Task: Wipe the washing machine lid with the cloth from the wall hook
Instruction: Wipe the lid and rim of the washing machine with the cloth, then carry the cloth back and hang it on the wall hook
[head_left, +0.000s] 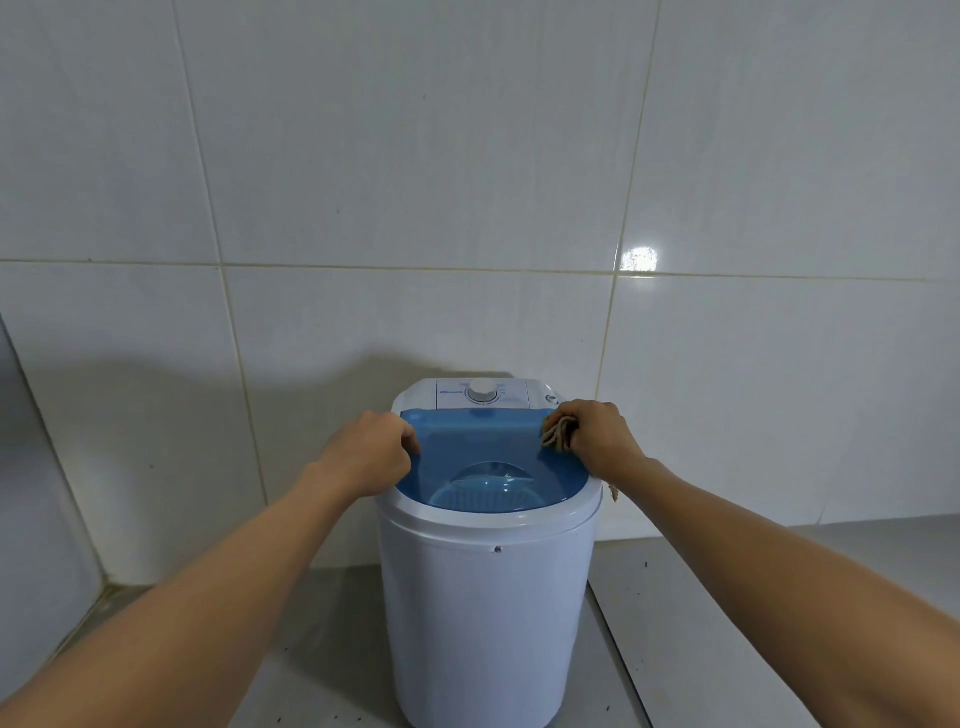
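Observation:
A small white washing machine (488, 613) stands against the tiled wall, topped by a translucent blue lid (478, 447). My right hand (597, 436) is shut on a bunched beige cloth (557, 432) and presses it on the lid's far right corner. A strand of the cloth (613, 491) hangs below my right wrist. My left hand (371, 452) grips the lid's left edge, fingers curled over the rim. A white dial (483, 391) sits on the control panel behind the lid.
White wall tiles (467, 182) rise right behind the machine. The grey floor (332, 649) spreads around its base. A raised grey ledge (727, 623) runs along the right. A second wall (31, 467) closes in on the left.

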